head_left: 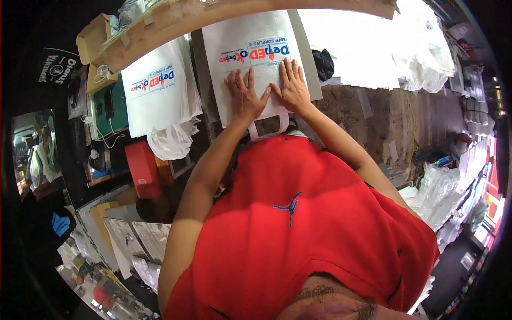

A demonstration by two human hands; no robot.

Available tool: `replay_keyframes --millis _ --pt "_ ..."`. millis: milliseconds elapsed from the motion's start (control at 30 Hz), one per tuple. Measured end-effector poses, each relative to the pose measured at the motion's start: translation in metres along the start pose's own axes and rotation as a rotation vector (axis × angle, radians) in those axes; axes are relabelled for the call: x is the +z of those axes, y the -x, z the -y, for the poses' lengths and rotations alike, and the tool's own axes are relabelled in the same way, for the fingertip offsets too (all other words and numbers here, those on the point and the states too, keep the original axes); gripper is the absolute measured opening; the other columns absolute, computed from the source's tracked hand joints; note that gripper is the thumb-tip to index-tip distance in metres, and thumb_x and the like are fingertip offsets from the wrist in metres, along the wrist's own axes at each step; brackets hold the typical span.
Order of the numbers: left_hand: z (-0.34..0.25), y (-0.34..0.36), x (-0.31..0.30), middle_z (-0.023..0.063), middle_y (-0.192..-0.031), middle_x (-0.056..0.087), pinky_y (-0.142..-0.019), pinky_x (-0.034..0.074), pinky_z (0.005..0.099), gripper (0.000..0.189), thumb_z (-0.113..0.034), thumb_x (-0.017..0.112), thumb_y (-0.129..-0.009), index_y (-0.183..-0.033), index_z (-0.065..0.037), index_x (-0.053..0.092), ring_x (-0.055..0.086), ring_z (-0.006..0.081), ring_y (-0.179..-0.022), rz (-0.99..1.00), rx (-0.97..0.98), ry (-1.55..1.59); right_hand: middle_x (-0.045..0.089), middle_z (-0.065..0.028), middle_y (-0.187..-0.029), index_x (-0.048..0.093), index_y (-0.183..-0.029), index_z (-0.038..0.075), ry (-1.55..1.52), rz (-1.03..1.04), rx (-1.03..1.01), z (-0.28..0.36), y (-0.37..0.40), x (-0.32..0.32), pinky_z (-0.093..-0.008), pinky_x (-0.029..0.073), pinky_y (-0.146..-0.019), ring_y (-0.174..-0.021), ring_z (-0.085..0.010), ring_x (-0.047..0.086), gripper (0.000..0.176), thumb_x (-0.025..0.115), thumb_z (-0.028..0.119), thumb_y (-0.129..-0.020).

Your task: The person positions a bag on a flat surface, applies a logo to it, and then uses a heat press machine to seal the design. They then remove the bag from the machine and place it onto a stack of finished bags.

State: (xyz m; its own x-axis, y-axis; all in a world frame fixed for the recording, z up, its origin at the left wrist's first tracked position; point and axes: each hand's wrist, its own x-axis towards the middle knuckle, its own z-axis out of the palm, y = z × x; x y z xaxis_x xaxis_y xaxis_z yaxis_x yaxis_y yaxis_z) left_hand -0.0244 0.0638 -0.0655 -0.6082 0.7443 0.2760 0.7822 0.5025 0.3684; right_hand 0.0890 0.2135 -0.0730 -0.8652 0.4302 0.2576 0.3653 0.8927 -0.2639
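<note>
smoothing step, seemingly — left hand and right hand flat, fingers spread, on printed white bag, upper centre of frame — next move likely calls for lifting both palms clear.

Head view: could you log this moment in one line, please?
left hand: on white bag | right hand: on white bag | similar bags: stacked left

A brown board, cut off at the far edge, hides the far end of the white bag. The bag's smallest print is unreadable; glare drowns the white pile rightward.
</note>
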Motion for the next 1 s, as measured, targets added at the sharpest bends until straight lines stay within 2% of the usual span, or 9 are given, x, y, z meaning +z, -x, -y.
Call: replay_keyframes --millis 33,167,333,667,733,1000 --pt "-0.0014 -0.0029 -0.0001 0.0299 -0.157 0.027 -0.119 0.010 0.0657 0.086 -0.054 0.067 -0.086 -0.152 -0.008 0.039 0.021 0.0475 -0.147 -0.051 0.011 0.021 0.025 -0.0272 -0.160 0.032 -0.151 -0.007 0.002 -0.004 0.003 -0.0013 -0.0006 -0.0002 -0.0525 0.014 -0.123 -0.151 -0.0449 0.016 0.079 0.045 0.051 -0.100" --pt "-0.0022 -0.0020 -0.0034 0.0298 -0.159 0.025 -0.120 0.010 0.0649 0.086 -0.055 0.065 -0.087 -0.154 -0.009 0.037 0.019 0.0485 -0.147 -0.049 0.019 0.026 0.025 -0.0269 -0.161 0.032 -0.151 -0.007 -0.034 0.023 -0.003 -0.0032 -0.0007 -0.0012 -0.0510 0.013 -0.124 -0.151 -0.0443 0.016 0.079 0.045 0.052 -0.101" --pt "-0.0011 -0.0038 -0.0044 0.0279 -0.162 0.019 -0.120 0.009 0.0636 0.086 -0.058 0.061 -0.090 -0.157 -0.013 0.033 0.015 0.0489 -0.149 0.056 0.008 -0.063 0.025 -0.0265 -0.161 0.032 -0.151 -0.007 -0.025 0.012 -0.016 -0.0026 -0.0005 -0.0008 -0.0500 0.013 -0.124 -0.151 -0.0435 0.017 0.079 0.044 0.052 -0.101" --pt "-0.0017 -0.0045 0.0006 0.0276 -0.160 0.023 -0.120 0.011 0.0639 0.084 -0.057 0.062 -0.089 -0.155 -0.014 0.035 0.018 0.0474 -0.149 0.004 0.023 -0.047 0.027 -0.0264 -0.160 0.035 -0.150 -0.008 -0.039 -0.002 -0.014 -0.0022 0.0012 -0.0040 -0.0507 0.014 -0.124 -0.150 -0.0449 0.019 0.076 0.045 0.050 -0.101" --pt "-0.0024 -0.0027 -0.0010 0.0295 -0.159 0.024 -0.120 0.011 0.0640 0.083 -0.056 0.064 -0.087 -0.153 -0.011 0.039 0.018 0.0485 -0.148 -0.001 0.015 -0.028 0.029 -0.0268 -0.159 0.036 -0.149 -0.008 -0.062 -0.003 -0.017 -0.0020 0.0022 -0.0049 -0.0509 0.015 -0.123 -0.150 -0.0456 0.020 0.075 0.046 0.048 -0.101" --pt "-0.0025 -0.0048 -0.0029 0.0298 -0.158 0.025 -0.120 0.012 0.0631 0.081 -0.056 0.063 -0.088 -0.152 -0.012 0.041 0.018 0.0487 -0.148 -0.004 0.034 -0.027 0.033 -0.0274 -0.157 0.040 -0.147 -0.009 -0.015 -0.036 -0.021 -0.0001 0.0038 -0.0062 -0.0542 0.017 -0.122 -0.148 -0.0465 0.024 0.072 0.052 0.044 -0.099"
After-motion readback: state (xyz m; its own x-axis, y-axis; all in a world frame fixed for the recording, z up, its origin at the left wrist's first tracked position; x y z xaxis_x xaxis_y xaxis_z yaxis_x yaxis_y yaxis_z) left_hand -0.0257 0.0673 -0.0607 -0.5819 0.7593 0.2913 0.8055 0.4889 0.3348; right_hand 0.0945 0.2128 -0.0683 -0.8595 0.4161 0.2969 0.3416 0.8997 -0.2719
